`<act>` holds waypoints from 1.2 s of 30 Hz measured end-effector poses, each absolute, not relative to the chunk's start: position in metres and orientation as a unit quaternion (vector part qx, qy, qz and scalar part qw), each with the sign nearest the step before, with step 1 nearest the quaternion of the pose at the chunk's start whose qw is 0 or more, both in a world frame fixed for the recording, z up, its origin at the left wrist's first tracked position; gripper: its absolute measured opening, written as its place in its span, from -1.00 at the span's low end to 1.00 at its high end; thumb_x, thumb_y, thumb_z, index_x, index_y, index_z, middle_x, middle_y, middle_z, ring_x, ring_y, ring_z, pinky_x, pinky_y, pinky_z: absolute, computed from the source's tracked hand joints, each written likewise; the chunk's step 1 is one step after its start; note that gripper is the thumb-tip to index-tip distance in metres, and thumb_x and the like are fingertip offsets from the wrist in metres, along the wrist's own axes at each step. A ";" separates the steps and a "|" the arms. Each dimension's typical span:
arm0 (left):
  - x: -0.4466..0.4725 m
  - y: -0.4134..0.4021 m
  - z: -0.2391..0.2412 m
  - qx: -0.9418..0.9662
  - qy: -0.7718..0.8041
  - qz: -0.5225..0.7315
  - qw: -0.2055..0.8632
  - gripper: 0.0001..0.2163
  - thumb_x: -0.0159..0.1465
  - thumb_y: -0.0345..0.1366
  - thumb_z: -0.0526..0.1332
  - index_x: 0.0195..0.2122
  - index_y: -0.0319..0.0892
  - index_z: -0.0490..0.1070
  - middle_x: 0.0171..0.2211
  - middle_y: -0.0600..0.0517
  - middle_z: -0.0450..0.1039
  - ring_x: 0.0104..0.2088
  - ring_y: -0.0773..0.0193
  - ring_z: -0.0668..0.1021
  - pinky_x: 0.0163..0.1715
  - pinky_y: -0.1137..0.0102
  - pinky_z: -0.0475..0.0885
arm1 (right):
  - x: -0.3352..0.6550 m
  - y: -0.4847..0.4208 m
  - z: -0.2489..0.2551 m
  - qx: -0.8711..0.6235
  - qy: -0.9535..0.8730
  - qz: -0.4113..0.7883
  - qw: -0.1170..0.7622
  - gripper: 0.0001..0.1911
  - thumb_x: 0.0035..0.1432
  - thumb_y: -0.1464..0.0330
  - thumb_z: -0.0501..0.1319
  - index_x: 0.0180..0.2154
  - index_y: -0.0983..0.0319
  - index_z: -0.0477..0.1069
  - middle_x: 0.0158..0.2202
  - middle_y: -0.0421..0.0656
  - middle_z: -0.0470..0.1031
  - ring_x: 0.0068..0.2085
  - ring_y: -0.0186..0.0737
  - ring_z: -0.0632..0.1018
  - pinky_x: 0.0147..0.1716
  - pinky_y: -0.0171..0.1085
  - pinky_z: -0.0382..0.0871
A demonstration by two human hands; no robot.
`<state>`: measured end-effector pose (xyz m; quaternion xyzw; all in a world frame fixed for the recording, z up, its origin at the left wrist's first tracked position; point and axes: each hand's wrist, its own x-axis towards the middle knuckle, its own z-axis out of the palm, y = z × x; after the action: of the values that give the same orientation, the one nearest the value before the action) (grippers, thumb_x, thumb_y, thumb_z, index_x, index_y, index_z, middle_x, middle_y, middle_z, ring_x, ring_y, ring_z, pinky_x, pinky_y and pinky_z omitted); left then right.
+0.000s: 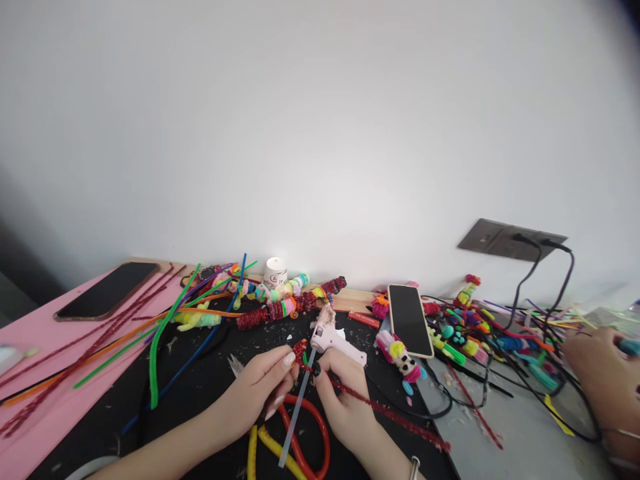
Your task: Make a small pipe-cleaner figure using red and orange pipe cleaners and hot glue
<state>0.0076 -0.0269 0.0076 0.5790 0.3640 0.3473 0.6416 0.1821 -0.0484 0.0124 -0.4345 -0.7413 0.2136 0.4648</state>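
A dark red tinsel pipe cleaner is at the near middle of the scene, above the black part of the table, its far end bunched into a small twist and its long tail trailing to the near right. The left hand pinches the twist between closed fingers; the right hand has its fingers closed on the strand just beside it. A pale pink glue gun lies just beyond the hands, its translucent glue stick pointing nearward between them. Red handles and yellow handles lie at the near edge. Farther off stand a white printed cylinder and a banded red tinsel stick. To the right are a light-cased phone and a spotted figure; to the left, a dark phone rests on a pink surface. Another person's hand is at the far right.
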 end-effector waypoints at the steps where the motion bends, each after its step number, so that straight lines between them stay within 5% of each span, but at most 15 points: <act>1: 0.008 -0.026 0.007 0.562 0.355 0.352 0.658 -0.63 0.30 0.04 0.02 -0.44 -0.17 0.27 -0.69 0.22 0.14 -0.71 0.45 0.15 -0.72 0.53 0.08 | 0.182 -0.048 0.012 -0.436 -0.741 0.213 0.464 -0.78 0.22 0.46 0.05 -0.49 0.23 0.28 -0.52 -0.23 0.33 -0.45 -0.32 0.36 -0.44 -0.34 0.18; 14: 0.008 -0.025 0.011 0.357 0.265 0.335 0.831 -0.68 0.20 -0.02 0.24 -0.43 -0.20 0.30 -0.70 0.27 0.12 -0.75 0.56 0.10 -0.68 0.55 0.01 | 0.182 -0.048 0.014 -0.446 -0.738 0.214 0.459 -0.74 0.29 0.38 0.03 -0.46 0.24 0.32 -0.52 -0.24 0.34 -0.46 -0.33 0.37 -0.45 -0.35 0.19; 30: 0.002 -0.025 0.017 0.295 0.149 0.266 0.906 -0.79 0.23 -0.19 0.26 -0.43 -0.22 0.35 -0.75 0.29 0.00 -0.75 0.52 0.00 -0.68 0.56 0.14 | 0.180 -0.048 0.018 -0.448 -0.732 0.222 0.463 -0.72 0.30 0.37 0.05 -0.46 0.24 0.37 -0.53 -0.21 0.37 -0.47 -0.29 0.38 -0.46 -0.32 0.22; 36: 0.001 -0.026 0.017 0.297 0.126 0.249 0.913 -0.76 0.25 -0.17 0.23 -0.45 -0.21 0.33 -0.77 0.28 -0.01 -0.75 0.50 -0.01 -0.68 0.56 0.14 | 0.180 -0.044 0.010 -0.436 -0.686 0.307 0.496 -0.83 0.24 0.35 0.12 -0.30 0.24 0.48 -0.42 -0.14 0.48 -0.38 -0.22 0.46 -0.36 -0.28 0.34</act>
<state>0.0013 -0.0256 0.0175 0.2972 0.1264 0.2488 0.9131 0.1796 -0.0436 0.0100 -0.4357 -0.6857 0.3069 0.4957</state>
